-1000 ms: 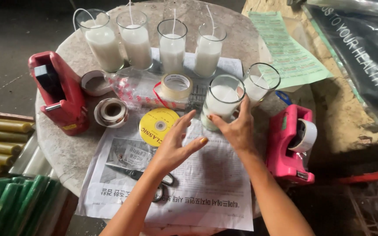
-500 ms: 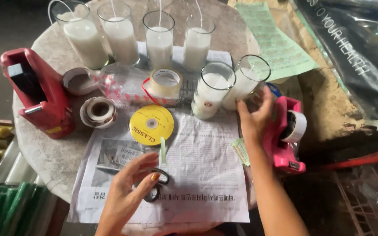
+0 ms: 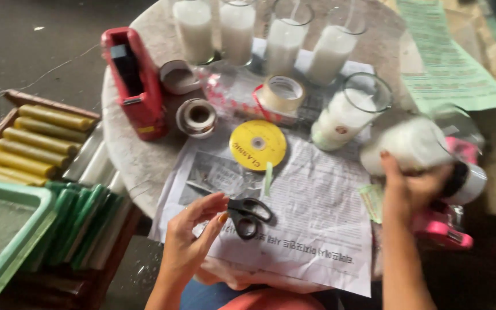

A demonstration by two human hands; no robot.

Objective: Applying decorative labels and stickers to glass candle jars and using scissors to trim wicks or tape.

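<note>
- The right hand gripped a glass candle jar, its fingers closed around the smooth, blurred cylinder of white wax, tilted and lifted off the surface.
- Just below those fingers sat the pink tape dispenser, its white roll tucked against the wrist side.
- The left hand hung loosely open, fingers curled but holding nothing, fingertips just beside the black-handled scissors.
- The scissors lay flat on the sheet of newspaper, steel blades pointing away from the fingers to the left.
- Beyond the left fingers lay a round yellow disc, glossy, with a slim pale green strip by its edge.
- Another glass jar of white wax stood upright past the disc, well apart from either hand.
- Farther off: a ring of tan tape, a red tape dispenser, and a row of tall wax-filled glasses at the far rim of the rough, round stone surface.
- Left of the surface, yellow wax rods lay in a wooden tray.
</note>
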